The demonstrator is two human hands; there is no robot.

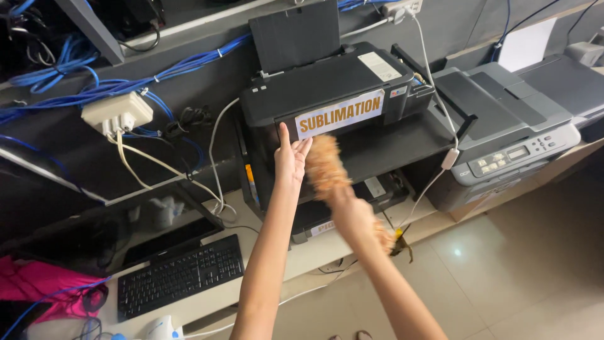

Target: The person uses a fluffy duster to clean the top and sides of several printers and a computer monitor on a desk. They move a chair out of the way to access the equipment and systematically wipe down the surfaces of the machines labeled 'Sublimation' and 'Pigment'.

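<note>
Fingers (301,146) beside feather duster (324,167)

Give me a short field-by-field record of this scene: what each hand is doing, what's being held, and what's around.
Left hand: left hand open, fingers up, flat against the front of the black printer
Right hand: right hand blurred, closed around the handle of an orange feather duster
Duster position: fluffy head at the printer's front, beside the left hand
Printer support: dark shelf with a second black printer below
To the right: grey multifunction printer
To the left: black keyboard, white power strip, blue cables
</note>
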